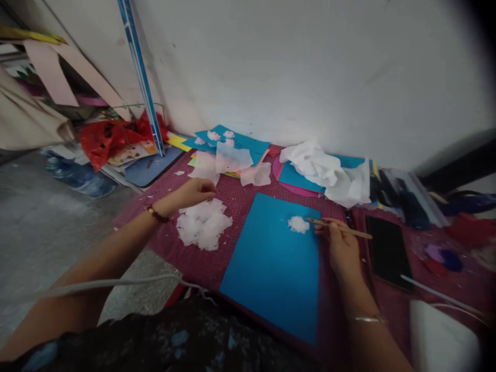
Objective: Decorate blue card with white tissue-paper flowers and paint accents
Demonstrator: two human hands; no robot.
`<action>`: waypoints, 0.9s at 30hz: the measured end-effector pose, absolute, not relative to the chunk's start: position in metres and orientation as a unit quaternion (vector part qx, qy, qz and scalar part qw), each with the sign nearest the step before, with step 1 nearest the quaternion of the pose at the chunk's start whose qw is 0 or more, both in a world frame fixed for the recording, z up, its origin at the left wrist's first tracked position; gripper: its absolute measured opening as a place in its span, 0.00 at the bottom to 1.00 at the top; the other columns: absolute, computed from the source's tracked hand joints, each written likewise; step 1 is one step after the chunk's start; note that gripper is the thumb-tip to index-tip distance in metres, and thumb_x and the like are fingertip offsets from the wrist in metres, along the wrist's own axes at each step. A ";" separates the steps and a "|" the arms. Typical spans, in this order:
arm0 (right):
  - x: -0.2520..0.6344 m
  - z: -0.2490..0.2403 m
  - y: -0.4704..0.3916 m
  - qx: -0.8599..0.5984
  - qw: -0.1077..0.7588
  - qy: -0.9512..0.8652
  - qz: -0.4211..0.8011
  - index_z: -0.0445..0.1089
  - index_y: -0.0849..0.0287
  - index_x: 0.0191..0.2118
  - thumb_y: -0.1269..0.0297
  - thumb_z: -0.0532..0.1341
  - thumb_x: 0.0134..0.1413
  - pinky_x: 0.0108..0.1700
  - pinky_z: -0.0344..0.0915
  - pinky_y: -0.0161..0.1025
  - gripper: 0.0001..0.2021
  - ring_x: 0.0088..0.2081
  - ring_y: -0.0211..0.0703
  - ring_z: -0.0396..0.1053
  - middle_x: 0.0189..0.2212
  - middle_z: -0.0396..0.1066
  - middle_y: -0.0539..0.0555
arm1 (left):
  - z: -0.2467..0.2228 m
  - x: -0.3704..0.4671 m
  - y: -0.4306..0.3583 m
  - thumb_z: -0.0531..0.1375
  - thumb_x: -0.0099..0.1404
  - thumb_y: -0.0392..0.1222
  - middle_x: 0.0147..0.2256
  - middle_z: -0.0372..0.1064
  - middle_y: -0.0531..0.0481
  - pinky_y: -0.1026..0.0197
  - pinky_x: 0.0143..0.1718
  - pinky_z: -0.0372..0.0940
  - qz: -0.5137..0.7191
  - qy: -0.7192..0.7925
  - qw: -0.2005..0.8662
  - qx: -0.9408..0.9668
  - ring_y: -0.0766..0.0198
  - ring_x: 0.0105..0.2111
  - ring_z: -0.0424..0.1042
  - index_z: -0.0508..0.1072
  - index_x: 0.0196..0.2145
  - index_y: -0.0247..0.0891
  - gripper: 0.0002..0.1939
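My right hand [343,248] is closed around a thin wooden stick [360,234]. The stick's tip reaches the edge of a small white tuft [298,224] of layered paper bits on a blue sheet [275,274]. To the left, my left hand [199,192] hovers over a pile of white paper pieces [204,225]. Its fingers are drawn together in a pinch; whatever they hold, if anything, is too small to make out.
Behind stand crumpled white tissue [313,165], pale pink paper sheets [232,157] and another blue sheet [253,145] with whitish-pink tufts. A dark phone [389,252] lies at right, near a white box-like object [442,336]. A white cable [116,282] crosses in front.
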State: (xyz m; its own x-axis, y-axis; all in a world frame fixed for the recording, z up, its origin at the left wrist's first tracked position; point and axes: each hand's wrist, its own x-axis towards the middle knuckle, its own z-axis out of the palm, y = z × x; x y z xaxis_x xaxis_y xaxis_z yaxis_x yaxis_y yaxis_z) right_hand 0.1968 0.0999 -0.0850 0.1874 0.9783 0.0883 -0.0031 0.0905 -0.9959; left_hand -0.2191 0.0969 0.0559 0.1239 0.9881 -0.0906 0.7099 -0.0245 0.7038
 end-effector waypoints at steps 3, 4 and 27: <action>0.198 -0.084 0.098 -0.520 0.566 -0.474 0.430 0.71 0.57 0.39 0.50 0.60 0.55 0.38 0.71 0.47 0.15 0.30 0.45 0.74 0.29 0.74 0.54 | 0.030 -0.237 0.097 0.61 0.52 0.41 0.27 0.73 0.50 0.65 0.29 0.59 0.190 0.667 0.259 0.673 0.63 0.28 0.69 0.74 0.27 0.37 0.05; 0.199 -0.084 0.098 -0.520 0.563 -0.477 0.430 0.71 0.57 0.39 0.50 0.60 0.56 0.38 0.71 0.47 0.15 0.29 0.45 0.74 0.29 0.74 0.54 | 0.022 -0.239 0.101 0.61 0.51 0.40 0.27 0.73 0.50 0.65 0.28 0.58 0.190 0.679 0.249 0.664 0.63 0.27 0.68 0.74 0.26 0.37 0.05; 0.187 -0.063 0.092 -0.466 0.569 -0.455 0.502 0.67 0.56 0.28 0.50 0.61 0.53 0.25 0.63 0.35 0.14 0.20 0.38 0.66 0.17 0.69 0.46 | 0.002 -0.035 0.133 0.66 0.51 0.45 0.19 0.66 0.56 0.67 0.22 0.60 0.387 0.439 0.551 0.595 0.71 0.19 0.65 0.66 0.26 0.37 0.14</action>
